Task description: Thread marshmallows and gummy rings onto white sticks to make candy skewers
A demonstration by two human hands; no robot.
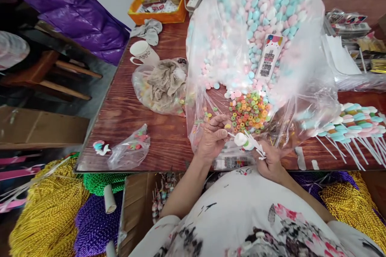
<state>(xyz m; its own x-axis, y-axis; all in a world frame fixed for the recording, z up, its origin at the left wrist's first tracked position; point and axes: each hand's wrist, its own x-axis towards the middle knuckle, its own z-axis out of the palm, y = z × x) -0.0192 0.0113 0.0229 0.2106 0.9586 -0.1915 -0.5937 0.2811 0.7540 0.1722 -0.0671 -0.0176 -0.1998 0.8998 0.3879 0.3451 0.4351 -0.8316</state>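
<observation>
My left hand (212, 138) is closed in a pinch at the tip of a thin white stick threaded with a round white candy (240, 139) and a green ring. A yellow ring candy (227, 127) shows right at its fingertips; I cannot tell whether it is gripped. My right hand (269, 161) is wrapped round the lower part of that stick and several bare white sticks (256, 146). Just beyond both hands lies a heap of small coloured ring candies (250, 112) on a clear plastic bag (196, 68). Pink, blue and white candies (256, 20) fill the bag's far part.
A printed label stack (269, 56) lies on the bag. Finished candy sticks (356, 122) are piled at the right. To the left are a white mug (144, 53), a cloth (167, 78) on a candy bag, and a small plastic bag (131, 148). An orange box (159, 17) stands behind.
</observation>
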